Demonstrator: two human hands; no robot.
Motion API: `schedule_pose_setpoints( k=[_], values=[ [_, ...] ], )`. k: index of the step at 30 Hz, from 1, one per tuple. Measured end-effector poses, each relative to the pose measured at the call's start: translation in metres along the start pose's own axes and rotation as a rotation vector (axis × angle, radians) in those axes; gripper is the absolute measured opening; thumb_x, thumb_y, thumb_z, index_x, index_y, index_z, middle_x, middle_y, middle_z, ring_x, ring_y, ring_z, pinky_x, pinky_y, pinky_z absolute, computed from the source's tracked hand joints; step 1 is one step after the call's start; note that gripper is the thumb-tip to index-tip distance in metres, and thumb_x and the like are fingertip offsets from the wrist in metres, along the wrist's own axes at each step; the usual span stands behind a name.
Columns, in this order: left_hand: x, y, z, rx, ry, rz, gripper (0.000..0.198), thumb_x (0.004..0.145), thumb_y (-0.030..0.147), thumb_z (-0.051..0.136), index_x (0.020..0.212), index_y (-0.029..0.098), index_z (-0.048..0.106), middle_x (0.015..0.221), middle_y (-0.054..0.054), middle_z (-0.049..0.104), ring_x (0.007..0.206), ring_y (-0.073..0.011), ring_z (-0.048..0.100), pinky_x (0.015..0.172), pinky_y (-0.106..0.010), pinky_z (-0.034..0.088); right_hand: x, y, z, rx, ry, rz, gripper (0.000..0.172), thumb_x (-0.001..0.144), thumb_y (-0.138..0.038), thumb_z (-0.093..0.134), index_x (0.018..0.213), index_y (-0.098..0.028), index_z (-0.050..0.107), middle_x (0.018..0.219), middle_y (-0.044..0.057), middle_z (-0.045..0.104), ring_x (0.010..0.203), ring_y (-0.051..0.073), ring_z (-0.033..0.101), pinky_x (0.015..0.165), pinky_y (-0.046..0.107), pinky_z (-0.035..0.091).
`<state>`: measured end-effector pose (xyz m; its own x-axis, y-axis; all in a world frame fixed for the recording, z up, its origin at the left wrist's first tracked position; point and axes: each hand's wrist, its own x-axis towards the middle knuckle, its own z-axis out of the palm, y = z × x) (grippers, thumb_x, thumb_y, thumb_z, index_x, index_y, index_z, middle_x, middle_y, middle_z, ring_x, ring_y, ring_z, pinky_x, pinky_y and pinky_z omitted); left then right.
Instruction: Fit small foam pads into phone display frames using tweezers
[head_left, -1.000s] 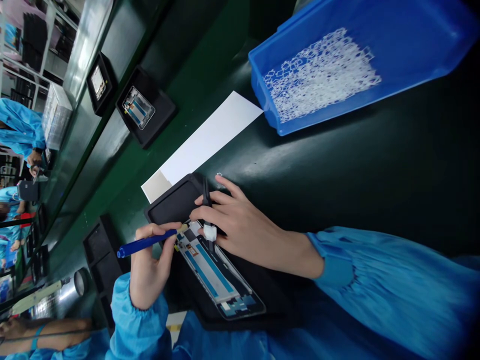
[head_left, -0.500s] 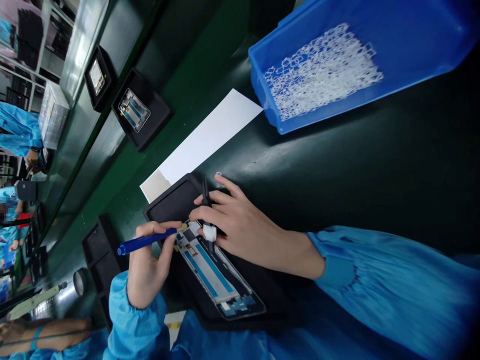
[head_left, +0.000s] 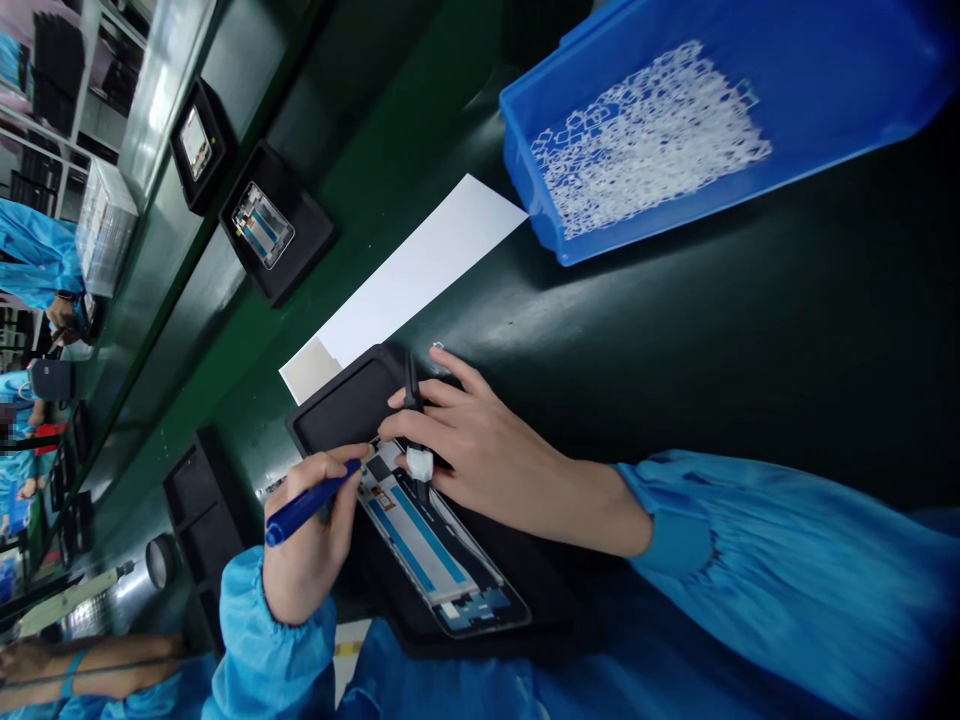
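My left hand [head_left: 311,530] pinches a blue pen-like stick [head_left: 311,503], its pale tip down at the top end of a phone frame [head_left: 420,535]. Black tweezers [head_left: 411,385] with a white wrap lie in the grip of my right hand [head_left: 480,445], over the same end of the frame. My right index finger rests by the frame's top edge, while another finger stretches out to a tiny white piece [head_left: 438,346] on the bench. The frame, with two blue strips, sits in a black tray [head_left: 352,400]. My fingers partly hide its upper end.
A blue bin [head_left: 637,245] holds many small white rings. White paper [head_left: 420,275] lies beyond the tray. Another black tray [head_left: 202,500] is at left. Two trays with phone parts, the nearer holding a phone frame [head_left: 262,225], sit further off. Co-workers' arms [head_left: 112,670] show at the left edge.
My left hand has turned and shifted slightly right, tilting the blue stick so its back end drops lower and nearer me. My right hand stays put. The nearer distant tray has slid slightly left.
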<state>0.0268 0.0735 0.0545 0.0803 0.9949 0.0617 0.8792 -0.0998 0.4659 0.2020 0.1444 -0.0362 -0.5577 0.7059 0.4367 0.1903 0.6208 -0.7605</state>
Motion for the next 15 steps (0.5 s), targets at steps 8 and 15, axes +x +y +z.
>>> schedule_pose_setpoints(
  k=[8,15],
  values=[
    [-0.0034,-0.0029,0.0026,0.016,-0.018,0.034,0.022,0.089,0.008,0.06,0.098,0.023,0.046,0.102,-0.006,0.074,0.097,-0.0173,0.072,0.08,-0.028,0.058,-0.0008,0.0022,0.0037,-0.018,0.006,-0.01,0.023,0.086,-0.004,0.051,0.103,-0.017,0.059,0.085,0.003,0.068,0.101,0.024,0.061,0.118,0.059,0.018],
    [-0.0044,-0.0053,0.0074,0.004,-0.006,-0.001,0.02,0.09,0.01,0.06,0.098,0.023,0.046,0.103,-0.005,0.074,0.098,-0.0175,0.072,0.082,-0.029,0.057,0.0001,0.0013,0.0027,-0.029,0.015,-0.025,0.025,0.084,-0.003,0.049,0.102,-0.017,0.06,0.084,0.004,0.068,0.095,0.024,0.061,0.118,0.059,0.02]
  ],
)
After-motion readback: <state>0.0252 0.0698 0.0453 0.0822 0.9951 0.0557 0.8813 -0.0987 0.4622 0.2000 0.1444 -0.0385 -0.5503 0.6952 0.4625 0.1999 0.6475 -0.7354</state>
